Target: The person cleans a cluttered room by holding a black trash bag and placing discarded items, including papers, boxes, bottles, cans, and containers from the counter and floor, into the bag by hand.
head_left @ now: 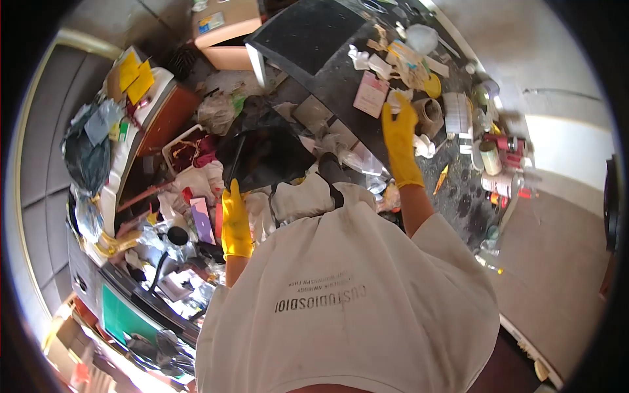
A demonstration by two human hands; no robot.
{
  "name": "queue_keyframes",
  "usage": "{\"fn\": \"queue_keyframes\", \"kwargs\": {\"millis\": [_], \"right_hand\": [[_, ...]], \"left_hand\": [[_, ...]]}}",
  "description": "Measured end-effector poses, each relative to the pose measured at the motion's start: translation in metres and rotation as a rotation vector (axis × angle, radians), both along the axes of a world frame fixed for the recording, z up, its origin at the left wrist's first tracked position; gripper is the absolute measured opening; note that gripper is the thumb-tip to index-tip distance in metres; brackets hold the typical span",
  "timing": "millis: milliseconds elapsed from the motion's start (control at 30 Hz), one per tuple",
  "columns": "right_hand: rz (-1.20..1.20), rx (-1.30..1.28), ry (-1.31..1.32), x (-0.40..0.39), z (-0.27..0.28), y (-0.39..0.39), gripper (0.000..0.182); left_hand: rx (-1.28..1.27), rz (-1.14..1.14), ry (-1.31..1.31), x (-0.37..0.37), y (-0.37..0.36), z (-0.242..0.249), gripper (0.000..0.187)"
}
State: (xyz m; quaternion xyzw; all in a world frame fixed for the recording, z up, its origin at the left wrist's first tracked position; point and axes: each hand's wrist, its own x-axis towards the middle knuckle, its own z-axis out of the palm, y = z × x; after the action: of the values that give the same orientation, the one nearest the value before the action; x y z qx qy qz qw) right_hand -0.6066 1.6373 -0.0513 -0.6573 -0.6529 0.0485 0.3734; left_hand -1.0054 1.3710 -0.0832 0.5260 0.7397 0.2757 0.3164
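Observation:
A yellow rubber glove covers my left hand (236,226), which grips the near-left edge of a black plastic bag (268,157). The bag's mouth gapes toward me, and its inside is too dark to make out. My right hand (401,141), also in a yellow glove, is over the dark tabletop (458,190) with its thumb and fingers apart. Just left of its fingertips lies a pink box or booklet (371,93). A brown cardboard-coloured roll (429,118) stands right beside the hand. Crumpled white paper (424,147) is near its wrist side.
Mixed litter (413,62), jars and a tin can (489,156) crowd the table. Clothes, plastic and a pink-purple box (203,219) cover the floor at left. A cardboard box (226,29) stands at the back; a white cabinet (131,144) holds bags and yellow papers (137,80).

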Motion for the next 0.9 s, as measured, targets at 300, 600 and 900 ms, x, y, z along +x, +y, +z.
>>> {"fn": "queue_keyframes", "kwargs": {"millis": [300,600,900], "right_hand": [[-0.316,-0.205,-0.415,0.138,-0.012,0.008,0.038],[-0.084,-0.214,-0.219,0.15,0.005,0.006,0.021],[0.508,-0.291,0.011,0.023,0.034,-0.018,0.023]], "left_hand": [[-0.062,0.436,-1.002,0.035,0.061,-0.007,0.045],[-0.072,0.602,-0.947,0.049,0.058,-0.044,0.045],[-0.074,0.683,-1.254,0.056,0.075,0.026,0.044]]}}
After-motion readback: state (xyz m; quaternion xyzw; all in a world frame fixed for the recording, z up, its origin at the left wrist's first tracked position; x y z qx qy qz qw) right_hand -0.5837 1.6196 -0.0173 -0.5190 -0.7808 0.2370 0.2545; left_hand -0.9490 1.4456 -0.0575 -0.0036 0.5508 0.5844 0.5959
